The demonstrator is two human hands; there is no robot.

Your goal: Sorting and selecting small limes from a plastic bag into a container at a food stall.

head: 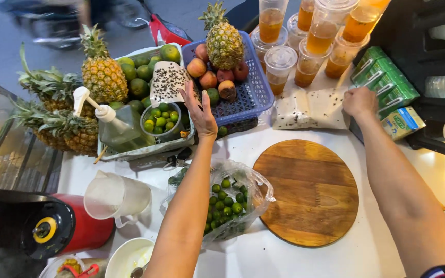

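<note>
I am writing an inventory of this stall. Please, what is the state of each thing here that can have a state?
Clear plastic bag of small green limes: open, lying on the table.
Round wooden cutting board: bare.
Clear plastic cups of amber drink: lidded, stacked.
White plastic jug: looks empty.
Left hand: open, reaching.
Right hand: closed.

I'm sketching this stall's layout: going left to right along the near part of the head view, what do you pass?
Red and black juicer → white plastic jug → clear bag of small limes → round wooden cutting board.
</note>
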